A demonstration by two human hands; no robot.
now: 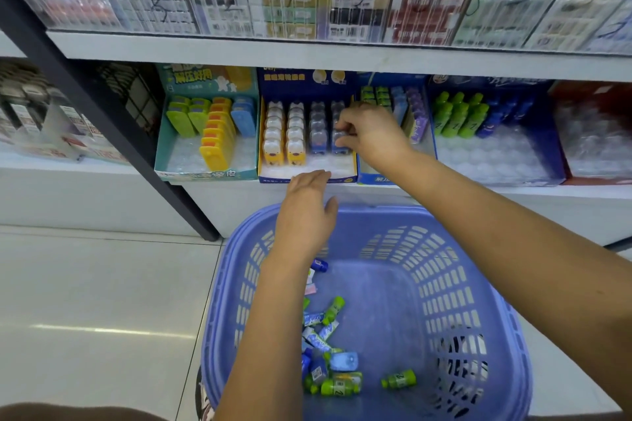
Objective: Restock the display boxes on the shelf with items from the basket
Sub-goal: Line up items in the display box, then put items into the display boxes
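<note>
The shelf [513, 191] carries five display boxes side by side, their low front lips toward us so the stock shows. The blue basket [441, 284] sits directly beneath both hands, which keeps each reach short. Of the five, the yellow-edged box [343, 178] lies under our right hand [371, 133]. The teal box [205, 174] sits to that hand's left, and three more run off to its right. The yellow-edged box holds four rows: two yellow, two blue. Our right hand has its fingers curled and pinches a blue piece [338, 140] at the front of the rightmost row, we judge in order to seat it in line with its neighbours. Our left hand [307, 212] hovers flat with fingers straight and holds nothing. It is just above the basket's far rim and below the right hand, placed, we think, to dip in for the next item. Beneath the left hand the stock lies loose: at least four green bottles [398, 379] and several blue packets [321, 338], some hidden by our forearm.
</note>
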